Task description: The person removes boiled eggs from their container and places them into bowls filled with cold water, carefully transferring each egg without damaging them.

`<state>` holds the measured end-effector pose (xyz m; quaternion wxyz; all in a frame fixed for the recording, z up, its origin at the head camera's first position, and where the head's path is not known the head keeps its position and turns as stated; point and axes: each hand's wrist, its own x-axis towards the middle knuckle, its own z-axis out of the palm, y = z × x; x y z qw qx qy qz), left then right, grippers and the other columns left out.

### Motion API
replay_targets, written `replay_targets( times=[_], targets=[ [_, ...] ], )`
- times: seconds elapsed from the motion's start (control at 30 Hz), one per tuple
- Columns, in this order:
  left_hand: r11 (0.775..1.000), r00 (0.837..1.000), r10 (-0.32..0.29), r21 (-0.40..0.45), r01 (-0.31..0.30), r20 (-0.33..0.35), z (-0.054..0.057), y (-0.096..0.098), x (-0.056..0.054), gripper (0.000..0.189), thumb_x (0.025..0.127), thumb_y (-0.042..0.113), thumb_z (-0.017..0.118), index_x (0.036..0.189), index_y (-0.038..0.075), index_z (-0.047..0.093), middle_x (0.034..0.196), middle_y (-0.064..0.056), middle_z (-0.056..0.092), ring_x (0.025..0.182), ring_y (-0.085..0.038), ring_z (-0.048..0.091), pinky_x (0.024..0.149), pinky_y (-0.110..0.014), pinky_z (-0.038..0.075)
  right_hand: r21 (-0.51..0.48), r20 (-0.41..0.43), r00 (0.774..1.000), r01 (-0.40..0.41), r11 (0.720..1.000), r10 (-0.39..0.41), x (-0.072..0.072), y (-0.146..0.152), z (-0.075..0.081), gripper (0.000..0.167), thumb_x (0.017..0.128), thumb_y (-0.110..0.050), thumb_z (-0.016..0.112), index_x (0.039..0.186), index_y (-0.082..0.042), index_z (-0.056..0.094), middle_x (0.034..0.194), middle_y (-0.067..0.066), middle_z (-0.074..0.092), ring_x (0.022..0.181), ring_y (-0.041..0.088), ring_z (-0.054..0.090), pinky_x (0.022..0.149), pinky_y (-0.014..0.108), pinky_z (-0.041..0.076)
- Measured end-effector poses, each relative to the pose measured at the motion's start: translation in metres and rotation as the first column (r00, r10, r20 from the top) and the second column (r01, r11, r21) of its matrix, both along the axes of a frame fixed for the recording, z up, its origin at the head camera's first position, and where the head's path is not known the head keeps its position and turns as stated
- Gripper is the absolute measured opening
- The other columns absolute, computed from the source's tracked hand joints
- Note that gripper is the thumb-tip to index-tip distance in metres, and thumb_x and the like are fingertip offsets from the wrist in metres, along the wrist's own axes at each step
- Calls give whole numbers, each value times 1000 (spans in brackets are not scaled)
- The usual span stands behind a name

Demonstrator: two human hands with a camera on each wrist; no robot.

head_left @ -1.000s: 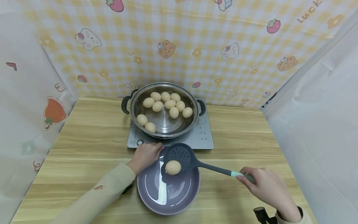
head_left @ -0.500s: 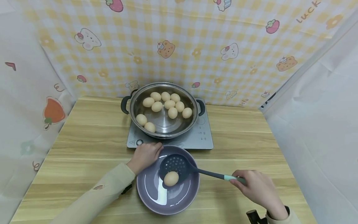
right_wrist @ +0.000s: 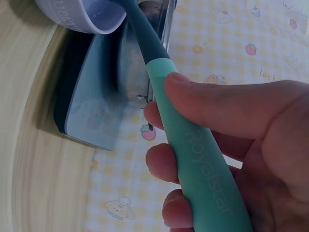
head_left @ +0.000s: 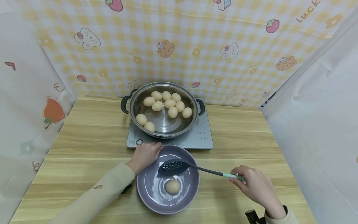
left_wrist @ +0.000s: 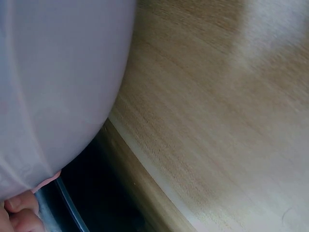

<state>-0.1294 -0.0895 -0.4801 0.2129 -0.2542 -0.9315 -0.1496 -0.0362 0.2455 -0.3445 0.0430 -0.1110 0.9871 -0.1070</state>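
Tan oval egg (head_left: 173, 187), glossy purple bowl (head_left: 187, 194), dark perforated ladle (head_left: 174, 167)

Tabletop (head_left: 237, 133): pale yellowish wood-look, darker streaks, grain running side to side. Directly on it: flat grey hotplate (head_left: 206, 135) toward back, left of centre, control marks at right. Round purple bowl (head_left: 146, 186) upright, just in front of hotplate; can't tell whether they touch. Bowl glossy inside.

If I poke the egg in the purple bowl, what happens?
The egg would probably roll, being rounded. It may be slippery, since rings around it look like water ripples. The bowl has raised sides, so the egg likely can't escape.
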Motion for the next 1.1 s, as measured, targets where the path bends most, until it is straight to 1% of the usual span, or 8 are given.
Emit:
replay_targets(
  times=[0.37, 0.5, 0.57, 0.63, 0.8, 0.87, 1.0, 1.1],
  targets=[
    [1000, 1000, -7, 5, 7, -17, 0, 0, -1, 17, 83, 21, 64, 71, 12, 55, 54, 0, 54, 39, -18, 48, 34, -30, 32, -64, -59, 998, -33, 997, 30, -4, 8, 9, 16, 70, -20, 76, 80, -24, 65, 69, -17, 49, 49, -2, 32, 43, 21, 28],
    [1000, 1000, -7, 15, 7, -14, 1, 0, 0, 15, 83, 20, 63, 72, 12, 56, 55, -1, 55, 39, -19, 49, 35, -31, 33, -127, -33, 998, -54, 990, 50, -11, 14, 14, 8, 77, -19, 71, 82, -19, 65, 65, -14, 49, 48, 0, 30, 43, 21, 27],
    [1000, 1000, -5, 14, 5, -9, 1, 0, 0, 13, 83, 20, 63, 73, 12, 57, 56, -1, 56, 40, -19, 49, 35, -31, 33, -161, 0, 999, -43, 986, 43, -15, 16, 19, 3, 82, -20, 67, 83, -17, 65, 59, -12, 44, 45, 0, 28, 42, 21, 27],
    [1000, 1000, -5, 10, 5, -2, 1, 0, 0, 12, 83, 19, 63, 74, 12, 58, 56, -1, 56, 39, -18, 48, 35, -30, 33, -182, 24, 999, -29, 983, 33, -20, 18, 23, 7, 86, -22, 62, 85, -15, 65, 53, -11, 37, 43, 0, 26, 41, 21, 27],
    [1000, 1000, -7, 7, 7, -5, 0, -1, 0, 14, 84, 21, 62, 74, 13, 58, 55, 0, 55, 39, -17, 48, 34, -29, 32, -188, -43, 998, -44, 981, 36, -36, 17, 30, 14, 91, -22, 55, 90, -12, 64, 49, -9, 27, 39, 1, 19, 38, 21, 25],
    [1000, 1000, -5, 9, 5, -8, 0, -1, 0, 15, 84, 22, 62, 73, 13, 57, 55, 0, 54, 40, -18, 49, 35, -30, 32, -182, -54, 998, -44, 982, 35, -44, 13, 32, 14, 92, -23, 54, 90, -11, 62, 50, -8, 31, 39, 1, 24, 38, 22, 26],
    [1000, 1000, -2, 6, 2, 6, 0, -1, 0, 17, 84, 22, 62, 72, 13, 55, 55, 0, 54, 40, -18, 49, 35, -30, 33, -201, 0, 999, -38, 979, 39, -62, -1, 33, 18, 94, -25, 49, 91, -10, 57, 57, -5, 48, 46, 5, 45, 42, 24, 34],
    [1000, 1000, -3, 9, 3, 5, 1, 0, 1, 18, 84, 22, 62, 70, 13, 54, 54, 0, 53, 40, -19, 49, 35, -31, 33, -199, 10, 998, -53, 979, 56, -75, -14, 27, 18, 95, -25, 48, 92, -8, 56, 59, -4, 50, 46, 8, 46, 41, 25, 34]
  ],
)
